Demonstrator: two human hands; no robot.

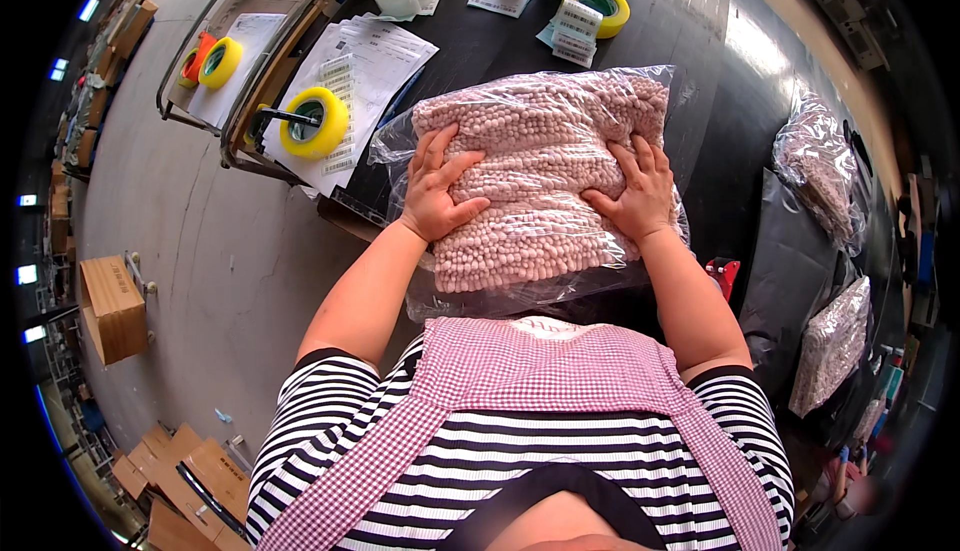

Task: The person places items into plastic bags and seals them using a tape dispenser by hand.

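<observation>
A folded pink nubby textile [535,201], perhaps a rug or throw, lies in a clear plastic bag [398,143] on the black table, just in front of my body. My left hand [438,189] rests on the left part of the bundle, fingers spread and thumb pointing inward. On the opposite side my right hand [640,193] presses on the bag, its fingers also apart. The plastic is wrinkled and shiny, with loose film past the textile at the top right corner and along the near edge.
Left of the bundle, a yellow tape roll [315,123] sits on papers [375,51] and a label strip. More tape and label rolls [597,8] stand at the back. Bagged pink bundles [818,166] lie to the right. A metal-framed cart [228,141] adjoins the table's left side.
</observation>
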